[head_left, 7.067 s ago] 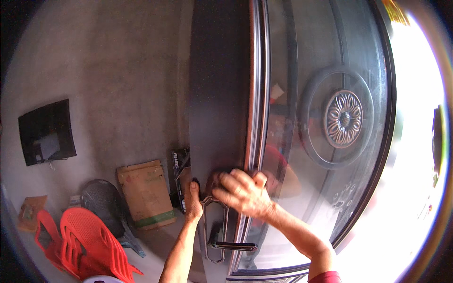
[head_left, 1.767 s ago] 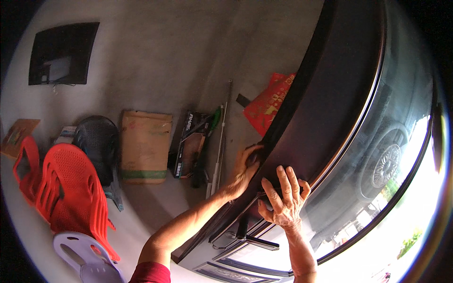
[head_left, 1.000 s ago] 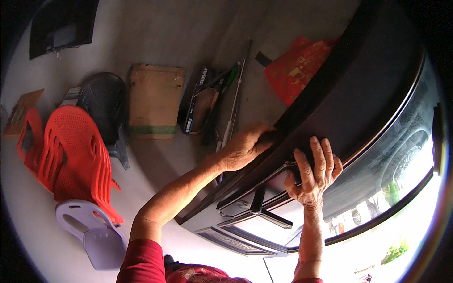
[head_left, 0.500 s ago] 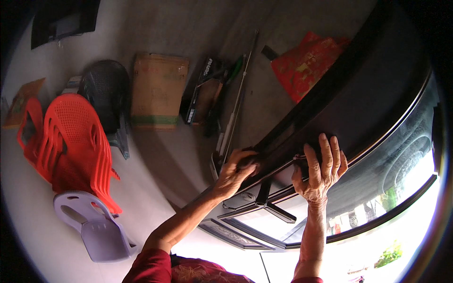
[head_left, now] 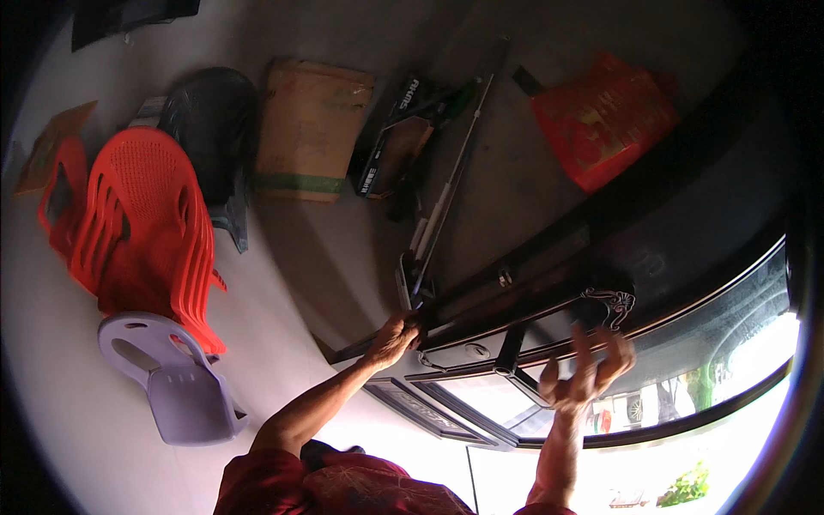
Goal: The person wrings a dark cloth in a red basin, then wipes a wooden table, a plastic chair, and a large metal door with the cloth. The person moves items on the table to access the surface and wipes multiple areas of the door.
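Grey concrete wall (head_left: 360, 240) behind, lined with stacked red plastic chairs (head_left: 142, 232), a pale chair (head_left: 172, 386), a cardboard box (head_left: 311, 129) and a red paper bag (head_left: 605, 120). Dark door (head_left: 687, 232), glass-panelled, runs across the right of your view. Your left hand (head_left: 393, 337) closes its fingers on the door's edge beside the lock plate. Your right hand (head_left: 588, 373) hangs with fingers spread and holds nothing, just beside the long bar handle (head_left: 512, 360).
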`<state>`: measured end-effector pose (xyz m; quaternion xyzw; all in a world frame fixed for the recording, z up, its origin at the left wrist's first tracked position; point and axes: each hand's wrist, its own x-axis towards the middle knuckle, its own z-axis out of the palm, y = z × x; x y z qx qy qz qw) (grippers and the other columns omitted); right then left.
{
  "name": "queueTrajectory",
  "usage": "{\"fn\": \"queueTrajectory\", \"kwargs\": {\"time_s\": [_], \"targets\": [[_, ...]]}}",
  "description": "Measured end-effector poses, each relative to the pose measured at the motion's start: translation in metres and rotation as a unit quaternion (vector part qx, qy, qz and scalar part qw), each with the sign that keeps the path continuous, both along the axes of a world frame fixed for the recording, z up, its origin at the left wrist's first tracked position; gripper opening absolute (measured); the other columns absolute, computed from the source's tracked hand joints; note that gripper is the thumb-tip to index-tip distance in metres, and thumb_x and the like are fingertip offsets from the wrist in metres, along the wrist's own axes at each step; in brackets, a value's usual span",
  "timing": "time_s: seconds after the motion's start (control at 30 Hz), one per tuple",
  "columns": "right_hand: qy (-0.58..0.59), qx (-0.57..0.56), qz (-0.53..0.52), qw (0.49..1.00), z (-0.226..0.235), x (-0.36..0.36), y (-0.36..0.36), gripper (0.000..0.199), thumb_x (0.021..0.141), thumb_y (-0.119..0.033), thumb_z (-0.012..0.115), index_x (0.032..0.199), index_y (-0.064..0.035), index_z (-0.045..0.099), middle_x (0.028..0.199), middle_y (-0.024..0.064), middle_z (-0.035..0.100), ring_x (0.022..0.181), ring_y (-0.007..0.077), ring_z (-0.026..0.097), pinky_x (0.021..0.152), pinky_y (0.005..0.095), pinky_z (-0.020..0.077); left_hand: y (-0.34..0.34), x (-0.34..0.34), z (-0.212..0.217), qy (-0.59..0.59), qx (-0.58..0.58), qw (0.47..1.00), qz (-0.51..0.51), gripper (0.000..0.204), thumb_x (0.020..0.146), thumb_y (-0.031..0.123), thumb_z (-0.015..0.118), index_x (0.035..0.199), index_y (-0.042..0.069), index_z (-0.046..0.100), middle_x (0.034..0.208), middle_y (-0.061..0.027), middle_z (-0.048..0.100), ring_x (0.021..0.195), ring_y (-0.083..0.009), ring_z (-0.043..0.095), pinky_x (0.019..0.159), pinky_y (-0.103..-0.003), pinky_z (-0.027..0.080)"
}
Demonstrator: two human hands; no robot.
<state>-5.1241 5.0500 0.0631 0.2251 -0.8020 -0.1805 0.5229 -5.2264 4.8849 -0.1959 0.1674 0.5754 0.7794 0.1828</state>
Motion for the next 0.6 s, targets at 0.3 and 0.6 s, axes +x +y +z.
{"fn": "queueTrajectory", "kwargs": {"time_s": [0.3, 0.6], "targets": [[-0.357, -0.086, 0.004, 0.93, -0.031, 0.013, -0.011, 0.049, 0.069, -0.022, 0.07, 0.111, -0.0021, 0.055, 0.082, 0.01, 0.057, 0.074, 0.0244, 0.058, 0.058, 0.0349, 0.0499, 0.033, -0.023, 0.106, 0.098, 0.226, 0.965, 0.093, 0.031, 0.091, 0.015, 0.054, 0.121, 0.01, 0.046, 0.105, -0.0057, 0.048, 0.097, -0.0141, 0.045, 0.087, -0.026, 0.037], [-0.394, -0.086, -0.005, 0.915, -0.041, 0.014, -0.006, 0.071, 0.066, -0.016, 0.073, 0.128, -0.0014, 0.042, 0.068, 0.0072, 0.06, 0.056, 0.0193, 0.06, 0.05, 0.029, 0.0478, 0.065, -0.023, -0.018, 0.124, 0.07, 0.958, 0.25, 0.035, 0.083, 0.006, 0.06, 0.117, 0.007, 0.051, 0.116, -0.0143, 0.048, 0.114, -0.0283, 0.045, 0.098, -0.036, 0.034]]}}
